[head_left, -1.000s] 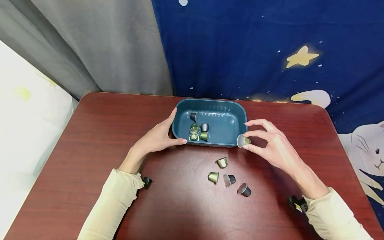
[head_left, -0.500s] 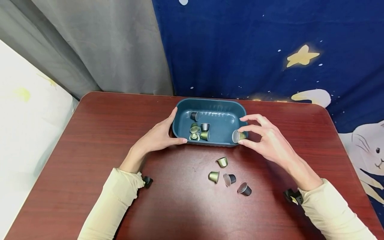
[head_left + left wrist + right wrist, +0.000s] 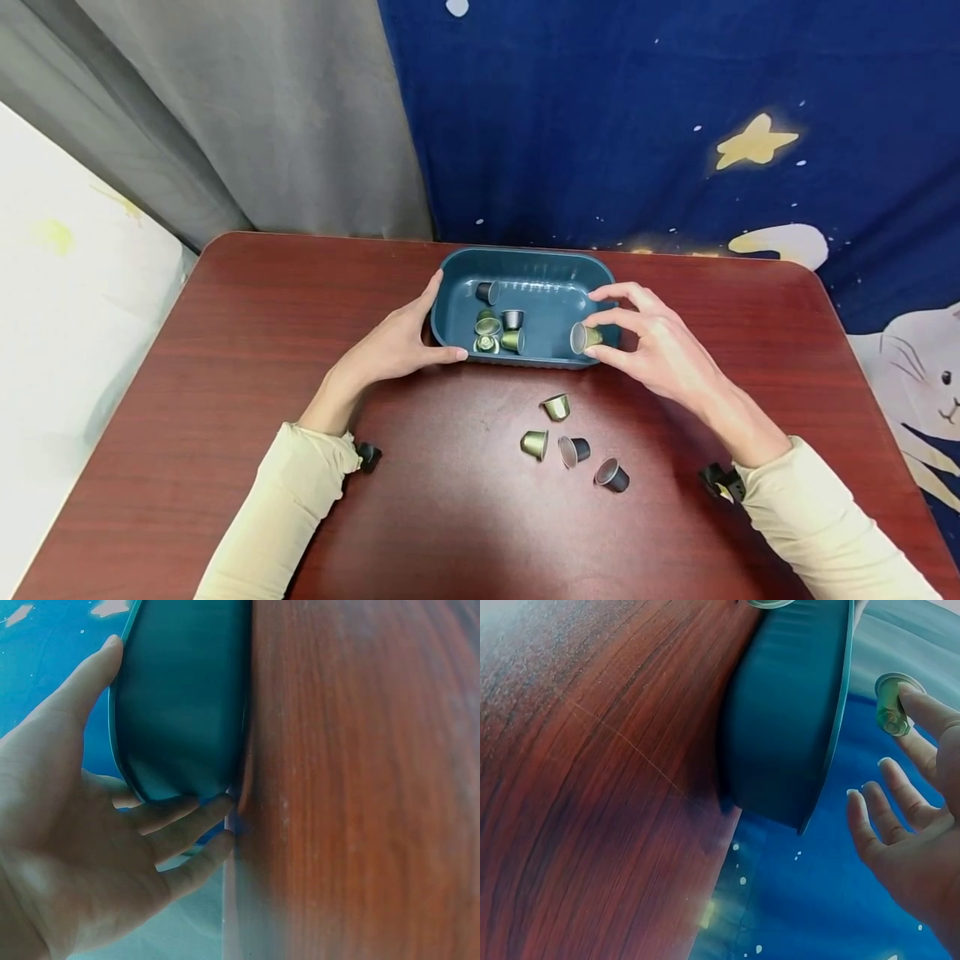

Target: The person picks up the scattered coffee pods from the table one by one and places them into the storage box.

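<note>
Green capsule (image 3: pixel 587 337) found over the right-hand end of the blue-green tub (image 3: pixel 536 263), towards its near wall, pinched in the right hand (image 3: pixel 660 343). Thumb and forefinger bear on opposite sides of it, parted only by its width; the other fingers are spread and hold nothing. Its round face is turned towards the tub's left end. By the right wrist view it is above the rim and touching no part of the tub.

Left hand (image 3: pixel 390 343) spans the tub's left end, fingers well parted, thumb at the near rim, fingertips against the outside. It holds no capsule; in my judgement it steadies the tub.

Change noted: one second ago the green capsule was at the tub's near right corner; it has since been carried inward past the rim. Left hand, tub and remaining capsules show no clear shift. Judged on that, carrying is all but finished for this piece and letting go is the step outstanding.

Count: inside the tub, one black capsule (image 3: pixel 483 291) towards the far wall and a cluster of four capsules (image 3: pixel 513 340) near the left front. On the table (image 3: pixel 420 500), two loose green capsules (image 3: pixel 534 444) and two loose dark capsules (image 3: pixel 617 477), which I would list as unfinished work
</note>
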`<action>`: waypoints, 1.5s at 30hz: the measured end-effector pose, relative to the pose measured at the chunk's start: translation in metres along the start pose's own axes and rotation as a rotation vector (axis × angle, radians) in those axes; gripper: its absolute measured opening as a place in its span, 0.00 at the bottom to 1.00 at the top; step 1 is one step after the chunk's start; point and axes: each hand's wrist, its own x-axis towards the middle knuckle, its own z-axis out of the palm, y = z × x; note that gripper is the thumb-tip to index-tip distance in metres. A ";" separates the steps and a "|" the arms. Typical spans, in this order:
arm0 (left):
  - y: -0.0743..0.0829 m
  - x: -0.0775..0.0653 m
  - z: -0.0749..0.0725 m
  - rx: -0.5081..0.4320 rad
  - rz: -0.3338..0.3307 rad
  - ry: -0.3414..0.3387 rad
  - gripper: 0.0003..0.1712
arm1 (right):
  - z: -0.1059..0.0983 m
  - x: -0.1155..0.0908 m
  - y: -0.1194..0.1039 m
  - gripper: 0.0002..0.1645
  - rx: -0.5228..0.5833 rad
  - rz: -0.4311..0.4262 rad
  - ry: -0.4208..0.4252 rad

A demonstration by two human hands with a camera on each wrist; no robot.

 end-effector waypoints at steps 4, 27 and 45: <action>-0.002 0.000 0.004 -0.007 0.008 -0.014 0.70 | 0.002 -0.003 0.001 0.17 0.000 0.008 -0.004; 0.001 0.002 0.003 0.006 0.013 -0.015 0.70 | 0.015 0.011 0.007 0.15 -0.003 0.007 -0.010; 0.001 -0.001 0.000 0.016 -0.004 -0.010 0.70 | 0.026 0.022 0.010 0.13 0.001 0.030 -0.080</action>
